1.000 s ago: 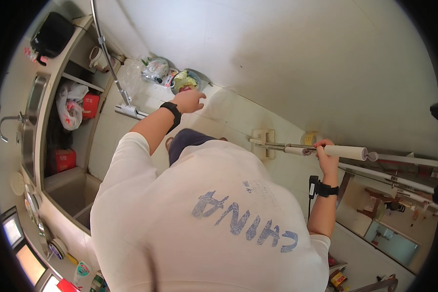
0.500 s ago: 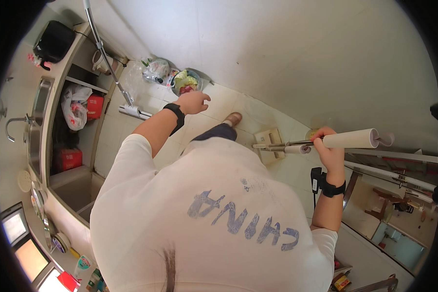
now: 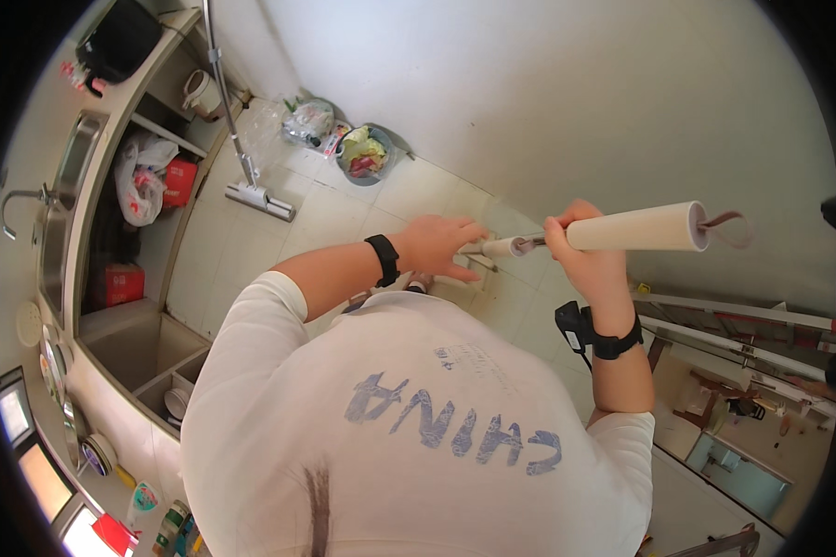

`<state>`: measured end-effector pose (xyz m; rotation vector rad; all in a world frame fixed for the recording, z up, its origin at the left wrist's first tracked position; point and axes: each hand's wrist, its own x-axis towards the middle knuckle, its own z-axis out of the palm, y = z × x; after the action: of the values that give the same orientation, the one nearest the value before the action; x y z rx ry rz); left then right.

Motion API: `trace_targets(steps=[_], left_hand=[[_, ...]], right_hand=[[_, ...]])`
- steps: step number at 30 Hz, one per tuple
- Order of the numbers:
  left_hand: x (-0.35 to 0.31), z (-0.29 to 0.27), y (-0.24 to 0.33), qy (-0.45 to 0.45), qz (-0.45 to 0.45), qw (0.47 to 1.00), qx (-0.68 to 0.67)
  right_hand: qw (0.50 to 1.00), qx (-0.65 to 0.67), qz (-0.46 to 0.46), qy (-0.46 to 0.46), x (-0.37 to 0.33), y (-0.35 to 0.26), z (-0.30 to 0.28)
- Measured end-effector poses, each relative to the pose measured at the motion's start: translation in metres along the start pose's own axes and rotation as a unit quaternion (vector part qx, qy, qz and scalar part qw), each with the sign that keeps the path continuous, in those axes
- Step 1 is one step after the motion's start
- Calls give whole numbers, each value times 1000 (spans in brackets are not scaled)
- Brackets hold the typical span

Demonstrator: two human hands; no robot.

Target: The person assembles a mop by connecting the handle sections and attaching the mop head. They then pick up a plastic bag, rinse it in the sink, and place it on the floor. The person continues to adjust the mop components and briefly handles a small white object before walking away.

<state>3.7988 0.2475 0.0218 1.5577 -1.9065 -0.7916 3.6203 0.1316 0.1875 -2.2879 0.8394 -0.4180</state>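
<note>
Two bare hands are at work around a long, slim metal pole [image 3: 537, 239] right of the scene's centre. The right hand [image 3: 589, 265] has its fingers closed about the left end of a thick, cream, cylindrical grip [image 3: 636, 227], where the metal emerges; a thin, brownish loop [image 3: 729, 229] hangs from the grip's right end. The left hand [image 3: 434, 246], farther left, has its fingers spread wide beside a smaller-looking cream cylinder [image 3: 502, 248]. Whether they touch it, and whether it belongs to the same pole, cannot be told.

The pole looks stiff and fairly light, though its length would probably make the lower end swing. The smooth grip could turn slippery when wet; one hand there and another farther down the metal seems steadiest. The loop looks too soft to steer by.

On the pale tiled floor [image 3: 330, 209], far left, stands a grey flat-headed mop [image 3: 260, 200]; just beyond sits a round grey bin [image 3: 387, 170] holding leafy scraps.
</note>
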Motion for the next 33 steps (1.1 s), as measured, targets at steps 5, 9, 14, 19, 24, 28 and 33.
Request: trace_targets(steps=[5, 9, 14, 19, 24, 28, 33], left_hand=[[-45, -1, -1, 165, -53, 985, -13], [-77, -10, -22, 188, -84, 978, 22], [-120, -9, -57, 202, -74, 977, -2], [-180, -30, -98, 266, -146, 953, 13], [-197, -28, -97, 332, -258, 907, 23], [-172, -20, -88, 368, -314, 875, 24], [-153, -16, -75, 380, -384, 841, 21]], right_hand=[[995, -26, -93, 4, 9, -46, 65], [994, 14, -103, -23, 11, -64, 105], [992, 31, -52, -108, 10, -44, 120], [969, 224, 98, -37, 18, -13, 88], [989, 141, 34, -2, 32, 9, 68], [984, -43, -174, 3, 48, 35, 104], [990, -6, -119, 73, 75, 90, 131]])
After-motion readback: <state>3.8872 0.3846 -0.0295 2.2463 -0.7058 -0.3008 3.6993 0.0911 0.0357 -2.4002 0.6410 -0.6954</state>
